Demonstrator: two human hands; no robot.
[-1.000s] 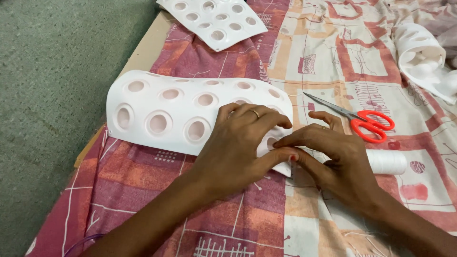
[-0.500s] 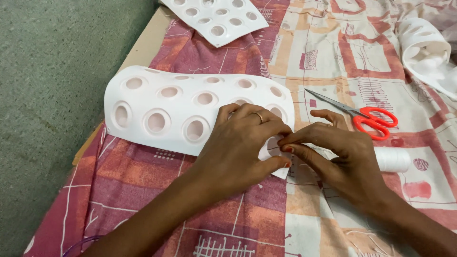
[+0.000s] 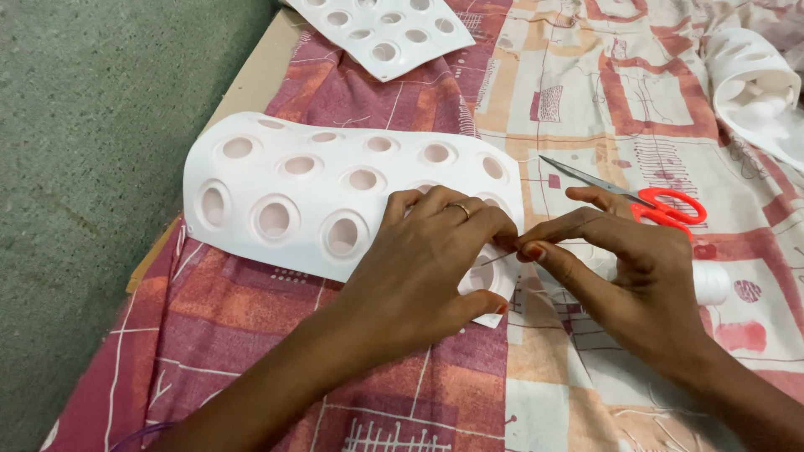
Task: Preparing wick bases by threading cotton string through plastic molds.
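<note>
Far left: green floor, then the table edge under a red-and-cream patterned cloth. On the cloth lies a white moulded sheet with round cups, curved upward. Left hand rests on its right end, fingers curled and pressed together, pinning the edge. Right hand meets it, thumb and forefinger pinching what looks like a thin needle or thread at the sheet's edge; too fine to tell which. Judged step: stitching through the edge. Next move calls for a steady pull with the sheet held flat. Beyond: red-handled scissors, white spool.
</note>
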